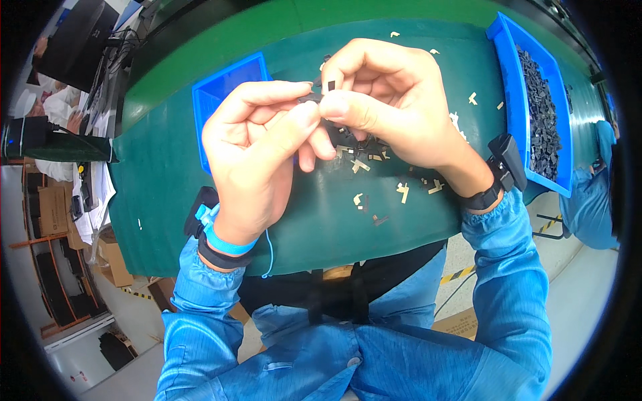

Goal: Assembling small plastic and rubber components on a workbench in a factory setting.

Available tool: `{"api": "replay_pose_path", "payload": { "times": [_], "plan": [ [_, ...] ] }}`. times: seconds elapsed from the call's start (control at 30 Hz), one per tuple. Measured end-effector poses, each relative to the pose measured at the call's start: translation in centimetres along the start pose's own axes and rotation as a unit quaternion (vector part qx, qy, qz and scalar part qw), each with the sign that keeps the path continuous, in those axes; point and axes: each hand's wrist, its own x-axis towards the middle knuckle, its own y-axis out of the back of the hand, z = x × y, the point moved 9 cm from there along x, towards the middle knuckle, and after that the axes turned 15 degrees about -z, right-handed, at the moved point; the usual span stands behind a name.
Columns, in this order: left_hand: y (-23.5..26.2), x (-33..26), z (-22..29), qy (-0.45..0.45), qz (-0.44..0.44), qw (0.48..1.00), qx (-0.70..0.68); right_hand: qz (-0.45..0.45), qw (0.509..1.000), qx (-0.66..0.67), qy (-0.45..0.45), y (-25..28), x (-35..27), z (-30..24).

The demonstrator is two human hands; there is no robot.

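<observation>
Both hands are raised close together over the green table mat (174, 220). Between thumb and fingers, my left hand (257, 137) pinches a small black part (310, 97). My right hand (394, 100) meets it from the other side, its thumb and forefinger closed on a small dark square piece (331, 85). The fingertips hide most of both pieces, so I cannot tell whether they are joined. Beneath the hands lies a loose pile of small black parts and pale cream scraps (361, 164).
A blue bin (231, 75) stands behind my left hand. At the right, another blue bin (567, 160) holds a heap of small black parts (538, 113). More pale scraps (403, 192) are scattered on the mat. A person in blue (592, 200) is at the far right; a monitor (79, 43) stands at the upper left.
</observation>
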Motion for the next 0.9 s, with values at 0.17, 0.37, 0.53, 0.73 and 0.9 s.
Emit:
{"api": "replay_pose_path", "payload": {
  "times": [0.17,0.37,0.53,0.73,0.9],
  "plan": [
    [-0.7,-0.1,-1.6,0.072,-0.035,0.982,-0.17,-0.008,0.998,0.062,-0.006,-0.4,0.1,0.6],
    [-0.5,0.0,-1.9,0.071,-0.016,0.96,-0.269,0.021,0.999,0.04,0.021,0.1,-0.2,0.3],
    [-0.2,-0.2,-2.5,0.076,0.0,0.953,-0.292,0.064,0.996,-0.044,0.051,0.7,-0.8,-0.9],
    [-0.4,-0.2,-2.3,0.071,-0.023,0.96,-0.271,0.057,0.974,-0.135,0.174,0.4,-1.1,-2.8],
    [-0.4,-0.2,-2.4,0.058,-0.029,0.971,-0.229,0.012,0.957,-0.238,0.166,-0.5,-1.0,-3.1]
  ]
}}
